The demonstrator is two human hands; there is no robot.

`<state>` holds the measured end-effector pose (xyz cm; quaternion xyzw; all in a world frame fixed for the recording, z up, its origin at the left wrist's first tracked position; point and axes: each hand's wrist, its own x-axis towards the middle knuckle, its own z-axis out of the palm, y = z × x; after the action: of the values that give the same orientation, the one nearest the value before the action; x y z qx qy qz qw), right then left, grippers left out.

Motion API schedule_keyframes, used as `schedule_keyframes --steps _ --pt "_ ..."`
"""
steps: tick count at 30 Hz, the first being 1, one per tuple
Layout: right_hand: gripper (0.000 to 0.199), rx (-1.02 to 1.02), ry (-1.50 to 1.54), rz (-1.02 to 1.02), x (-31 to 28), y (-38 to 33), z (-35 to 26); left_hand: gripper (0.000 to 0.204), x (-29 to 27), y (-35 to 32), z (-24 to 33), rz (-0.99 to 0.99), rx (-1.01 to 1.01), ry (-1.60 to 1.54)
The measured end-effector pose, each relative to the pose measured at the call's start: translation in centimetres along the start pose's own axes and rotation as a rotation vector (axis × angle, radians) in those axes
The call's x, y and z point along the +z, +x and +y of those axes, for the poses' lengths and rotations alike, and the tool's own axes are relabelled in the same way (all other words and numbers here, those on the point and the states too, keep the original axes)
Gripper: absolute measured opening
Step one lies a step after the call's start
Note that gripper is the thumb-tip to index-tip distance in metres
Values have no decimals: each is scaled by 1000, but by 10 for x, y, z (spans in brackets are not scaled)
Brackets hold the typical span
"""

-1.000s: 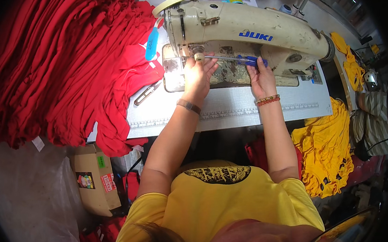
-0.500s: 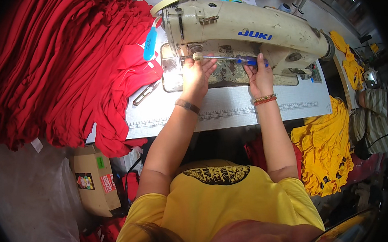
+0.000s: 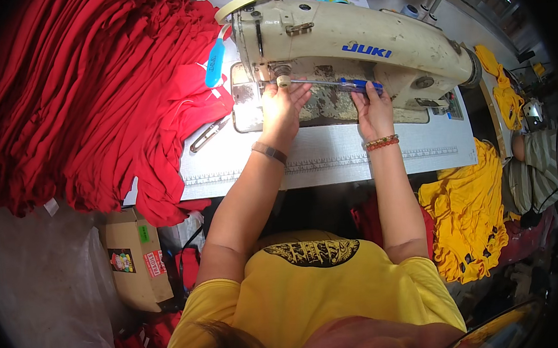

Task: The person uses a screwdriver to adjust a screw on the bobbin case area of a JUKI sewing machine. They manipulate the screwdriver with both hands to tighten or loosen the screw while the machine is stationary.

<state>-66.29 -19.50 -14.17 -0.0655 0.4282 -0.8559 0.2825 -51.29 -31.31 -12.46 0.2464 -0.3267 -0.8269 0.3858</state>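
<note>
The right hand [image 3: 373, 108] is wrapped around the blue handle of a screwdriver [image 3: 334, 84], whose thin metal shaft runs leftward along the front of the cream sewing machine [image 3: 354, 46] to the needle end, where its tip meets a small round fitting [image 3: 281, 81]. The left hand [image 3: 282, 108] sits at that same end, fingers spread and pressed up around the fitting and the shaft's tip — steadying rather than pinching, as far as can be seen. So the tool is seated and both hands are in place, which reads as the middle of an adjustment at the head of the machine; whether the fitting is being loosened or tightened cannot be told, and no part lies removed on the white table [image 3: 329, 157]. Nothing is under the needle: the worn metal bed plate [image 3: 249, 114] is bare, so sewing looks to be on hold until this is finished. A small pair of snips [image 3: 208, 135] lies on the table left of the plate, beside the large heap of red cloth [image 3: 86, 97] — untouched — while yellow cloth [image 3: 466, 216] hangs off the table's right end, with a cardboard box [image 3: 133, 258] on the floor at near left.
</note>
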Motion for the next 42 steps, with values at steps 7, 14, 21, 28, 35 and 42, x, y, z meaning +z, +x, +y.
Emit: schedule_keyframes --steps 7,14,21,28,35,42 --pt "16 -17 9 33 4 2 4 21 1 0 2 36 -6 -12" --pt "27 -32 21 10 0 -5 3 22 -7 4 -2 -15 -41 -35" --pt "25 -26 35 8 -2 -6 1 18 -4 1 -2 -26 12 23" --pt "24 -13 63 -29 -4 -5 1 17 -6 3 -2 -12 1 6" --pt "29 -25 85 -13 0 -3 1 23 1 -2 2 47 -14 -17" --pt "34 -57 62 -16 -5 -3 5 31 -3 -1 -1 -20 21 30"
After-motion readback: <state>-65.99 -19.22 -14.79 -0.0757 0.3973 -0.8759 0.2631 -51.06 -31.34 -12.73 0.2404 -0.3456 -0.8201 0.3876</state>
